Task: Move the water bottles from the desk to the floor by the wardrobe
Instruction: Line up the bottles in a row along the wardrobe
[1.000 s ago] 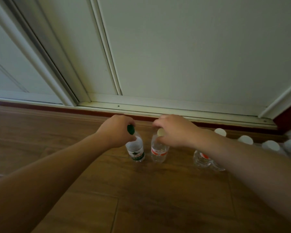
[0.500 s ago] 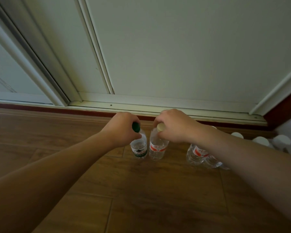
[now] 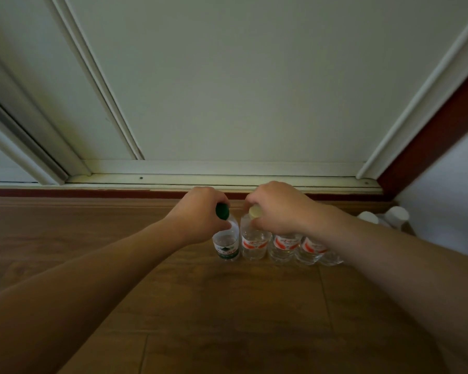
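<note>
A clear bottle with a green cap and green label (image 3: 225, 245) stands upright on the wooden floor (image 3: 227, 306), and my left hand (image 3: 200, 214) grips its neck. Right beside it stands a clear bottle with a pale cap and red label (image 3: 253, 244), held at the neck by my right hand (image 3: 278, 206). Both bottles rest in front of the white wardrobe door (image 3: 241, 90). To their right, more red-label bottles (image 3: 285, 247) stand in a row, partly hidden under my right forearm.
The wardrobe's sliding-door track (image 3: 214, 179) and a dark red skirting strip (image 3: 92, 192) run along the floor behind the bottles. White caps of further bottles (image 3: 396, 214) show at the far right near a pale wall. Bare floor lies to the left and in front.
Both hands have carried their two bottles to the right, up against the row of red-label bottles. The grips are unchanged.
</note>
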{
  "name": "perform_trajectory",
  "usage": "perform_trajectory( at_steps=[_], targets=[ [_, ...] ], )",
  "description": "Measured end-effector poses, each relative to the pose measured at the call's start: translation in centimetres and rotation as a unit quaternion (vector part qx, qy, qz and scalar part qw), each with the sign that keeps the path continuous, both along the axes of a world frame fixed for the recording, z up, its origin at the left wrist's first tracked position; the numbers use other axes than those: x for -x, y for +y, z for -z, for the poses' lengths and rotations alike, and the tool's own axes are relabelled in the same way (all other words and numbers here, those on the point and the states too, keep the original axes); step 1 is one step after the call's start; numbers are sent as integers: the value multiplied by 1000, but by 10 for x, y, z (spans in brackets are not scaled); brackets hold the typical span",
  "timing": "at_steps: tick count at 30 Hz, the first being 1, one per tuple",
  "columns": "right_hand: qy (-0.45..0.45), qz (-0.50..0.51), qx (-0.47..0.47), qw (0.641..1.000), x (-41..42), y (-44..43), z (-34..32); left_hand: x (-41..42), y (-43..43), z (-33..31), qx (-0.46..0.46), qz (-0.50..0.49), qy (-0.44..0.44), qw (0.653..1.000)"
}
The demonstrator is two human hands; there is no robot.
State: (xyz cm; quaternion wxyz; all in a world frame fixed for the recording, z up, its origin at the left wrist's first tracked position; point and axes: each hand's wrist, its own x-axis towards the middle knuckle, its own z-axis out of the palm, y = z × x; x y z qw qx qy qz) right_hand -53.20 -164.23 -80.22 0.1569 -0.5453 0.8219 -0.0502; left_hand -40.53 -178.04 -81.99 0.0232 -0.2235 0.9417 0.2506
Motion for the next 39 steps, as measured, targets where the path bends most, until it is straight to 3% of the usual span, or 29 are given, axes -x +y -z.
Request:
perform_trajectory(
  at_steps=[39],
  targets=[
    [-8,-12,7,1000,9,13,8,7,12,-2,7,20,-15,1000]
  ],
)
